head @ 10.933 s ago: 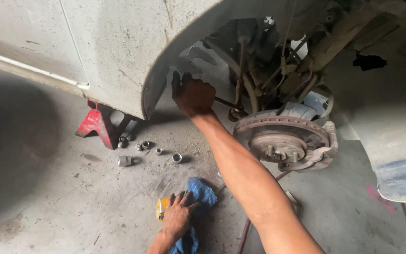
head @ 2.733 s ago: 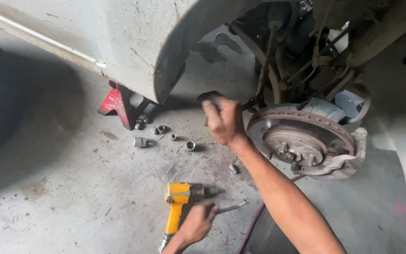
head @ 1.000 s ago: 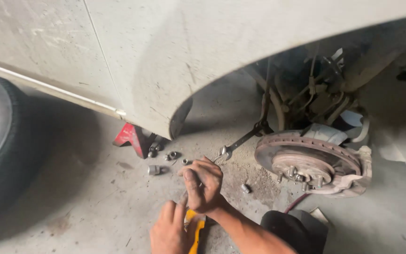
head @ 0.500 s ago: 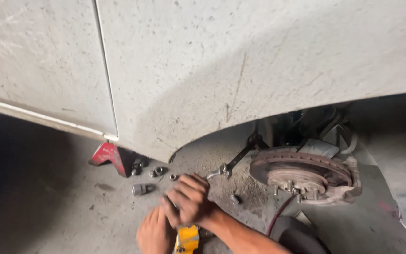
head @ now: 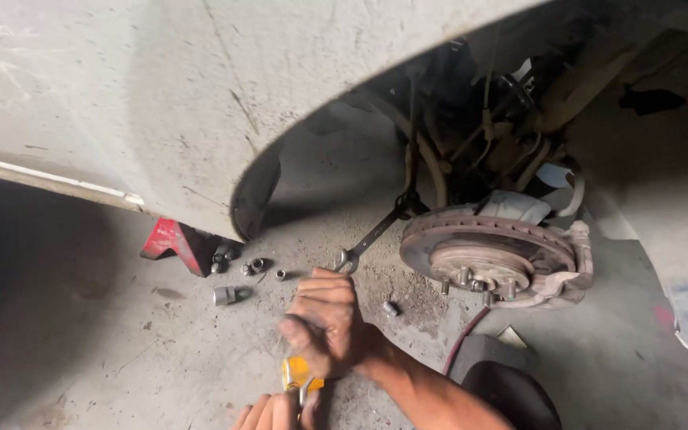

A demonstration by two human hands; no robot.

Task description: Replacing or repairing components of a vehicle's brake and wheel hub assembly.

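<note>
My right hand [head: 324, 322] is curled into a fist over the front end of a yellow impact wrench [head: 298, 373] low on the concrete floor; what is inside the fist is hidden. Only the fingers of my left hand [head: 271, 411] show at the bottom edge, gripping the same tool from below. Just beyond my right knuckles hangs the open end of a long spanner [head: 370, 238], its far end caught behind the rusty brake disc [head: 483, 256]. The disc's hub has bare wheel studs and no wheel on it.
Several sockets and nuts [head: 232, 295] lie scattered on the floor left of my hands, and one more nut [head: 390, 308] lies near the disc. A red jack stand [head: 173, 242] props the grey car body [head: 161, 103]. A red hose [head: 465, 342] runs under the disc.
My right hand came down from the wheel arch to meet the left on the yellow tool. Since half a second ago the hands stay together and the view has swung toward the wheel arch.
</note>
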